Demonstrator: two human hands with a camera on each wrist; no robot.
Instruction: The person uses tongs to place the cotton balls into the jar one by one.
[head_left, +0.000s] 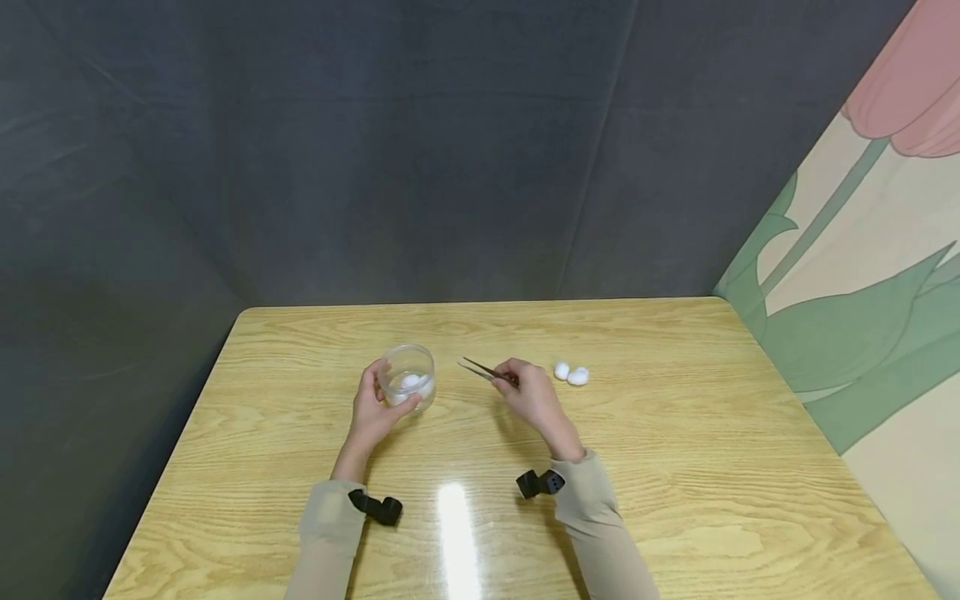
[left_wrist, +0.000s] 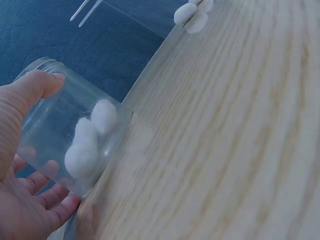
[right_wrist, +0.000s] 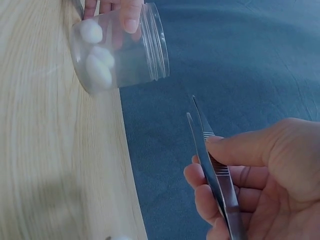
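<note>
Gripping left hand (head_left: 377,415): thumb and fingers curled round a clear jar (right_wrist: 124,62).
Right hand (head_left: 534,396): pinching metal tweezers (head_left: 491,373), tips parted, pointing left.
Clear jar: standing left of the tweezers on the wooden table (head_left: 675,433), white cotton balls (left_wrist: 81,160) inside.
Loose balls (head_left: 577,377): fluffy, white, side by side, right of both hands.

Head view: cotton balls inside (head_left: 412,382) the jar (right_wrist: 131,65) overlap, too small to count. Left hand (head_left: 372,410), at jar's left: partly hidden by it. Sleeves (head_left: 600,525), on near side of jar, cut off by bottom edge. Left wrist view: tweezers (right_wrist: 208,167), right of jar, tips only, rest off top edge; loose cotton balls (head_left: 577,376), farther right of jar, clipped there too. Right wrist view: tweezers' back end off bottom.
</note>
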